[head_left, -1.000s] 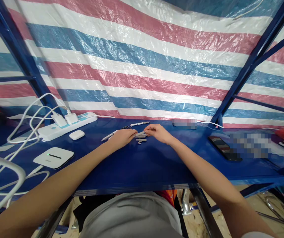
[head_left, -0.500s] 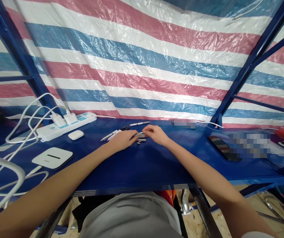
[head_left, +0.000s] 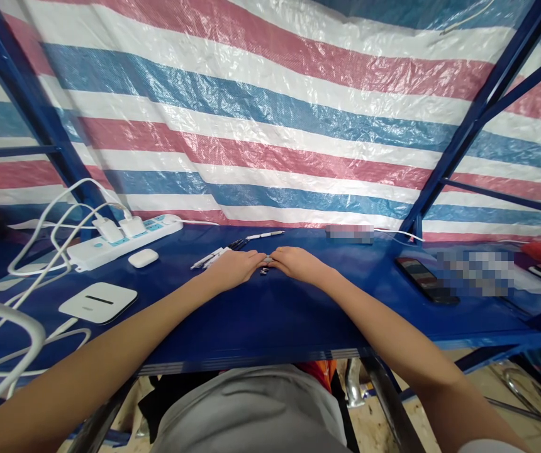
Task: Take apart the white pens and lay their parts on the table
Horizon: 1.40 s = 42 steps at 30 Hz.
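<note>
The left hand (head_left: 233, 267) and the right hand (head_left: 299, 264) lie low over the blue table (head_left: 270, 321), and the fingers (head_left: 254, 256) of both hands come together at the tips. Between these fingertips sits a small grey cylindrical piece (head_left: 267, 259), maybe a part of a pen, but it is too small to say exactly. Just below it lies a short dark piece (head_left: 264, 271). The hands seem pressed toward each other, but I cannot tell if they really pinch the grey piece or only cover it.

To the right of the white power strip (head_left: 119, 245) lie a few pens (head_left: 214, 257), close to the left hand. A white earbud case (head_left: 143, 258) is just in front of the strip.

The grey piece looks small and round, so uneven pressure could make it slip and roll away. A careless move of the left hand could also push the pens, or the fingers could knock the dark piece.
</note>
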Tool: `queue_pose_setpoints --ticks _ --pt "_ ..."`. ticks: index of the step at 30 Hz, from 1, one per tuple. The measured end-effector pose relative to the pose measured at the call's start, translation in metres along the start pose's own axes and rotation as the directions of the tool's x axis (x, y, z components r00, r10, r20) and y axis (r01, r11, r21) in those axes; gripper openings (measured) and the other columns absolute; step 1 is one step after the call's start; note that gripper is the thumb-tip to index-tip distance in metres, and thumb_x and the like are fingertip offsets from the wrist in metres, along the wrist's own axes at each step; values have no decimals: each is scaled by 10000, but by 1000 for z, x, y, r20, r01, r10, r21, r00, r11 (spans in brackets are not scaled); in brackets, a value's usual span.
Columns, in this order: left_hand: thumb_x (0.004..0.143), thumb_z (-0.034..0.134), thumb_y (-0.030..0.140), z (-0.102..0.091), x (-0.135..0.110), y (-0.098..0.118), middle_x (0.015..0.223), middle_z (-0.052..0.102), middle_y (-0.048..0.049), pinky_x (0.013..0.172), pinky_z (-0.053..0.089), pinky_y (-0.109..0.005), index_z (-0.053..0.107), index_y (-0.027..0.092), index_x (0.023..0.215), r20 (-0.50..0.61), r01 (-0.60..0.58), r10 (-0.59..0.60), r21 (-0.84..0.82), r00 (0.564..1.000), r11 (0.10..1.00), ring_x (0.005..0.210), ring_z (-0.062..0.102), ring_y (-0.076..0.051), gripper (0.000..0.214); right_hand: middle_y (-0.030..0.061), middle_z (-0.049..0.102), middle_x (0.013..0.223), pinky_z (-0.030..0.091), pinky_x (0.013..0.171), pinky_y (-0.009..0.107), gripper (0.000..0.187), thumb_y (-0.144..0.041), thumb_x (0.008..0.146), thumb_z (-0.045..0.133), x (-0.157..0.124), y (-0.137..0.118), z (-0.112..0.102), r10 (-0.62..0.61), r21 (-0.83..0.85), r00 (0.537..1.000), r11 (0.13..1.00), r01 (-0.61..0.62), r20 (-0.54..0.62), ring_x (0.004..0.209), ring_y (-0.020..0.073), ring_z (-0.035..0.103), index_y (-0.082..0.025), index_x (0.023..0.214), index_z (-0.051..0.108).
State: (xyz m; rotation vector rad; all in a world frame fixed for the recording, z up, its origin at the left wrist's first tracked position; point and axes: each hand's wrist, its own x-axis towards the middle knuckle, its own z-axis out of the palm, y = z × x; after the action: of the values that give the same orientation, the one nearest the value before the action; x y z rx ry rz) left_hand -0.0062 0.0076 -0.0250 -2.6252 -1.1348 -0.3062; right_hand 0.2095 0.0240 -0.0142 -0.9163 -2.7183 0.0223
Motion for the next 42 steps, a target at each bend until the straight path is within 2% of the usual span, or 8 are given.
queue_pose_setpoints --ticks 8,13,16,25,29,32,37,42 --pt "1015 324 346 -3 3 6 860 667 -29 605 391 -262 568 208 936 19 62 -60 -69 998 996 792 644 -201 291 141 620 912 381 771 272 322 -282 958 366 1 -6 -2 44 -86 999 995 -46 -21 880 176 571 -97 883 619" --pt "1016 306 347 -3 4 0 910 665 -23 624 398 -254 553 219 978 27 80 -77 -111 997 991 808 642 -192 280 79 638 894 372 743 234 363 -416 953 376 0 -4 -7 36 6 999 999 -36 -27 834 134 573 -140 912 607" --pt "1012 294 358 -3 3 -1 910 663 -28 645 412 -257 558 219 988 37 81 -76 -126 996 989 824 641 -195 299 48 650 875 367 712 215 367 -372 977 320 1 -2 -7 9 83 1000 997 -9 -2 774 102 572 -154 890 603" --pt "1002 298 358 -7 3 1 894 667 -44 622 413 -263 563 212 977 80 90 -78 -157 994 984 798 644 -208 304 71 639 874 343 696 226 180 -275 909 494 3 3 0 83 160 996 984 -75 -43 776 120 555 -131 893 603" --pt "1002 301 346 -10 4 1 890 665 -40 616 398 -256 559 215 981 91 98 -84 -155 992 983 803 641 -206 290 42 645 816 343 654 218 273 -373 927 450 0 2 -4 102 219 994 971 -94 -26 703 105 547 -151 911 606" --pt "1003 295 342 -10 3 1 883 667 -35 609 388 -254 554 217 991 100 100 -85 -152 991 983 789 638 -201 288 36 654 811 357 659 219 316 -338 958 362 0 2 -5 106 262 994 960 -100 -9 689 100 552 -157 880 609" --pt "999 292 368 -11 4 2 852 665 -43 590 381 -252 561 209 946 121 112 -94 -148 988 983 746 635 -200 317 35 673 879 390 694 213 192 -305 912 473 1 3 -1 119 324 993 940 -108 -14 760 104 589 -163 970 589" --pt "1005 270 376 -11 4 1 853 666 -39 603 392 -258 555 216 967 116 109 -92 -150 989 983 768 639 -208 329 41 670 887 399 692 222 313 -399 945 385 0 -1 -3 133 349 991 929 -123 -4 756 107 585 -166 985 589"
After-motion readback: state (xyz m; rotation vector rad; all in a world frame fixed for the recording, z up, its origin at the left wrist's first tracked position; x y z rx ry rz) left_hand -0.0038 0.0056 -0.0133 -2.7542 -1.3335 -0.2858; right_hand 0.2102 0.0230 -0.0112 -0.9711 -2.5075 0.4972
